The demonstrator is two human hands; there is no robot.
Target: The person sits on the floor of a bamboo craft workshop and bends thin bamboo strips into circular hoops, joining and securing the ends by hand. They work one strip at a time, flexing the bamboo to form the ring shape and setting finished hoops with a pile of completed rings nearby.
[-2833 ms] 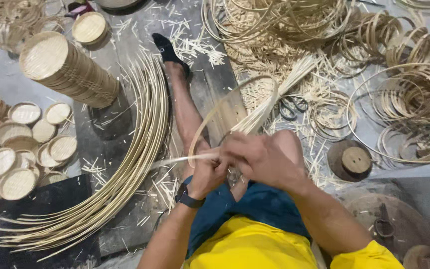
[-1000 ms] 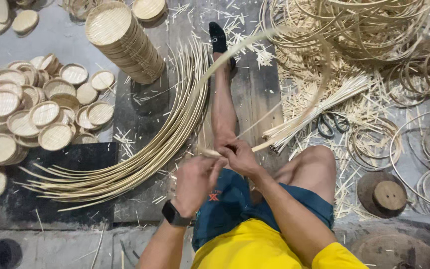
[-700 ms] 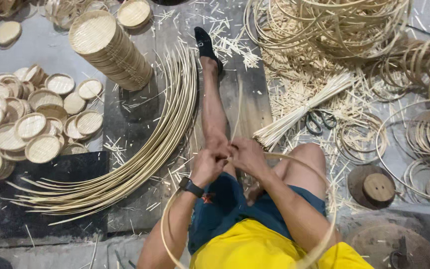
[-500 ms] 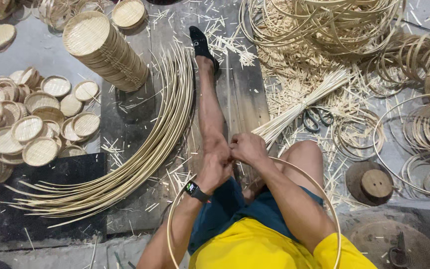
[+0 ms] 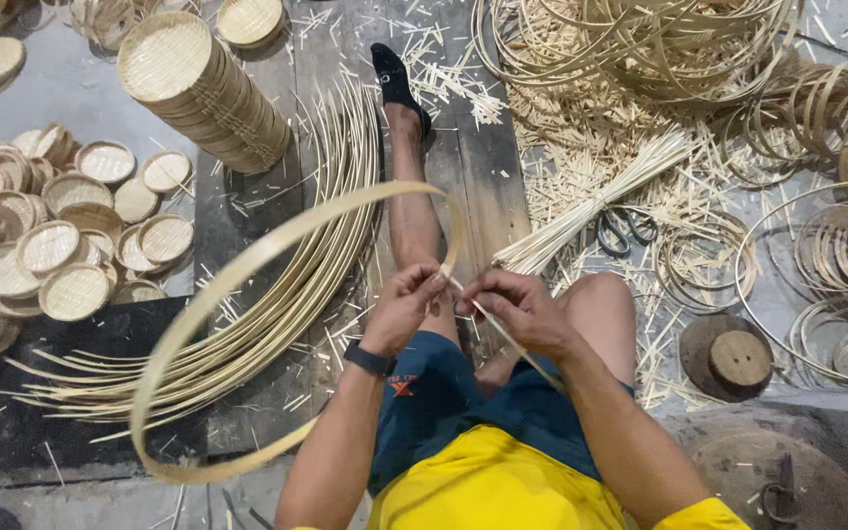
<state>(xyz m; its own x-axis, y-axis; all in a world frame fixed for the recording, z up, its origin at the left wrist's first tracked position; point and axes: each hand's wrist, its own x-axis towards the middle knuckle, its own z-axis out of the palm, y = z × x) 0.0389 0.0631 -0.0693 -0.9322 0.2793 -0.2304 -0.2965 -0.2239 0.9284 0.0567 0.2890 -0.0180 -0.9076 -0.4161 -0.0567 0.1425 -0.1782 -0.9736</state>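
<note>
both hands bend one bamboo strip into a hoop

left hand and right hand pinch the bamboo strip closed where its ends cross, just over the stretched leg. the loop swings out left of the leg, over the bundle of strips; the scissors lie right of it.
</note>
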